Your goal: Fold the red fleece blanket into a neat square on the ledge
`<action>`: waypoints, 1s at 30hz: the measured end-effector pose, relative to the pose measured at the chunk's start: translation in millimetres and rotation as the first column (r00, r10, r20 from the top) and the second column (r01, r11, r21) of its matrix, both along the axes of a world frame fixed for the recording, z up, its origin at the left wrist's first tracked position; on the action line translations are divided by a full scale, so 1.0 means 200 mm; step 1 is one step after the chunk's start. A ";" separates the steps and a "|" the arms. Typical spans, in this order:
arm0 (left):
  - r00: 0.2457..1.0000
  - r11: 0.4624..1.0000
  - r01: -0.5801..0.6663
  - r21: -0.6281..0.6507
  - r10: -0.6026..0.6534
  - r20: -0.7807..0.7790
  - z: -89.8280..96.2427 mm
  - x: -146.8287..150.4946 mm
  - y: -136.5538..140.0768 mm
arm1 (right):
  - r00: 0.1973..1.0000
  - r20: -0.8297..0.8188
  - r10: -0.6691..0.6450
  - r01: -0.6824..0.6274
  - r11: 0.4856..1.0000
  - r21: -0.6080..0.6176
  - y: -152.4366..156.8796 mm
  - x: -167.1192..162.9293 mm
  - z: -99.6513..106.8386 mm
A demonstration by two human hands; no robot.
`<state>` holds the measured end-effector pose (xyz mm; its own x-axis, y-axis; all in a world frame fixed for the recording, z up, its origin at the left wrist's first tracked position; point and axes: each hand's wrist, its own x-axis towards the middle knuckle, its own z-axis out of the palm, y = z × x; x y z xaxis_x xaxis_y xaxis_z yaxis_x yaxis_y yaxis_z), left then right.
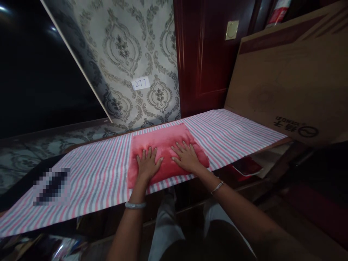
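Observation:
A red, soft-looking pillow or cushion (163, 136) lies flat on a table covered with a striped cloth (106, 166). My left hand (147, 165) rests on its left part, palm down, with fingers spread. On the right part lies my right hand (187, 157), also flat with fingers apart. Both hands touch the red fabric and grasp nothing. The stripes of the cloth are pink, white and grey.
A large cardboard box (282, 76) stands at the right end of the table. Behind are patterned wallpaper with a paper label (140, 83) and a dark red door panel (205, 54). A large black screen (46, 72) is at left. A pixelated dark item (51, 186) lies on the cloth.

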<state>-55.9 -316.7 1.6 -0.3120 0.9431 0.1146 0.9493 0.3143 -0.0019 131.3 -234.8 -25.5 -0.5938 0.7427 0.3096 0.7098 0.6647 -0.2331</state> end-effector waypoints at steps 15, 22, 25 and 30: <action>0.990 0.991 -0.014 0.135 0.033 -0.136 0.06 -0.05 -0.20 | 0.995 0.005 -0.101 0.100 0.993 0.060 -0.04 0.18 0.12; 0.994 0.989 0.099 0.107 -0.094 -0.055 -0.04 0.09 -0.09 | 0.997 0.036 0.076 -0.077 0.996 0.041 -0.02 -0.01 0.05; 0.993 0.986 0.100 0.135 -0.091 -0.078 -0.09 0.08 -0.09 | 0.997 0.029 0.074 -0.075 0.996 0.042 -0.01 -0.01 -0.01; 0.991 0.982 0.111 0.154 -0.097 -0.092 -0.10 0.08 -0.10 | 0.998 0.024 0.055 -0.056 0.998 0.023 -0.01 0.00 -0.01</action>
